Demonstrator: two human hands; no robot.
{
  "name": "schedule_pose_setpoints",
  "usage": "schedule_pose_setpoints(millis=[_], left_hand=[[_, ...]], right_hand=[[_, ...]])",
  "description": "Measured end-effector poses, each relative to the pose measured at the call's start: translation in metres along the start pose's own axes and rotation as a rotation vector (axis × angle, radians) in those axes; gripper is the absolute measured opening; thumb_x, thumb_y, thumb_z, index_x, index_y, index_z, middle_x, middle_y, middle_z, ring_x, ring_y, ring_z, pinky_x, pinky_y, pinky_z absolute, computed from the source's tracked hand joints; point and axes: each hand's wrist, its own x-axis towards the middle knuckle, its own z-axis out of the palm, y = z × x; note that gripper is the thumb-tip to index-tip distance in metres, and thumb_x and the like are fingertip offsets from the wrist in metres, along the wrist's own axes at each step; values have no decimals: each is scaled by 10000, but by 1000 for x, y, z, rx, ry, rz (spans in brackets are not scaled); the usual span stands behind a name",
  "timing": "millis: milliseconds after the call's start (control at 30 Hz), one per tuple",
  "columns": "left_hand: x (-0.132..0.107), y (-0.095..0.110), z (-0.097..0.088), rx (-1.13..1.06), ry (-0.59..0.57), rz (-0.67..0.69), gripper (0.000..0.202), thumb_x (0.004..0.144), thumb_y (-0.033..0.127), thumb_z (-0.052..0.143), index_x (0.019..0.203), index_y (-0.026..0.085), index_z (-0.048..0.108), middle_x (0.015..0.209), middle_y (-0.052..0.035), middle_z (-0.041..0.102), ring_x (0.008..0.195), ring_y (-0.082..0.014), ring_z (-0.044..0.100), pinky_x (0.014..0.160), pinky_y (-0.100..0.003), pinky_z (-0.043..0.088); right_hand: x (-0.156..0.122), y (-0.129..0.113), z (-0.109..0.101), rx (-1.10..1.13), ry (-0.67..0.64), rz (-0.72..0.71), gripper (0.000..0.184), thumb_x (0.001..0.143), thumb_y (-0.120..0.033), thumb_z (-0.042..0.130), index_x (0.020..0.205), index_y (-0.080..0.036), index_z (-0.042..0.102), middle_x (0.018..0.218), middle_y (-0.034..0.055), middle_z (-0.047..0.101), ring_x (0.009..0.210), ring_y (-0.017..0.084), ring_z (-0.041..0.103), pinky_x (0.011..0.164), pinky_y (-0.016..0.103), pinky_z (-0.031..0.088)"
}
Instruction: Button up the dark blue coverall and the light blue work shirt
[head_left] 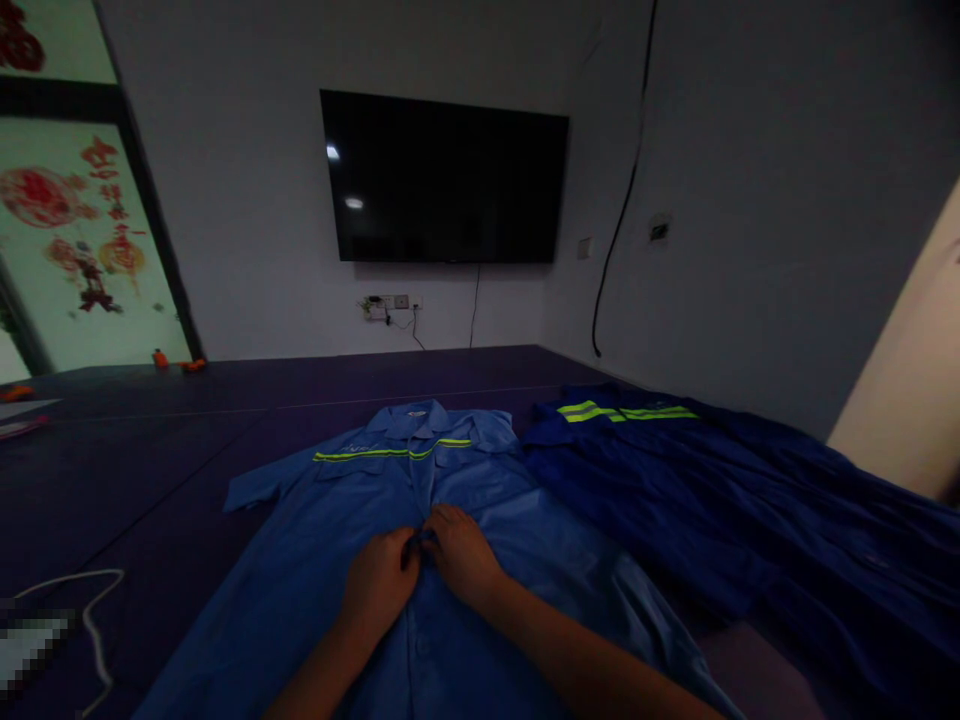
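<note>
A light blue work shirt (330, 540) with a yellow reflective chest stripe lies flat, front up, on the dark purple surface (150, 470). My left hand (379, 585) and my right hand (461, 550) meet at the shirt's front placket, midway down. Both have their fingers pinched on the fabric edges there, knuckles almost touching. What sits between the fingertips is too dark to make out beyond cloth.
A pile of dark blue garments (750, 500) with a yellow stripe lies to the right of the shirt. A white cable (94, 620) curls at the lower left. A black TV (446, 180) hangs on the far wall. Small orange objects (176, 362) sit at the back left.
</note>
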Motion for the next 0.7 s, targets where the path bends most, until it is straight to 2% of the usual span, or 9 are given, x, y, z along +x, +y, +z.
schedule_pose_setpoints(millis=[167,333,700], left_hand=[[-1,1,-2,-13,18,-39,239,802,284,414,965,201,569,767,-26,647,690,-128,585,566,-207,328],[-2,3,-6,-7,8,-55,208,802,310,412,835,181,571,693,-21,621,638,-126,563,522,-214,288],[-2,5,-4,-102,-24,3,144,766,248,430,720,171,543,564,19,556,528,-97,504,491,-204,262]], right_hand=[[0,0,0,-8,5,-6,192,795,-161,449,951,-168,561,1010,78,560,995,190,481,852,309,339],[0,1,1,-11,0,-1,201,798,-170,449,965,-160,560,1023,87,558,1014,199,475,860,310,340],[2,1,2,-3,30,13,183,804,-134,401,893,-155,559,971,89,565,964,189,498,844,302,357]])
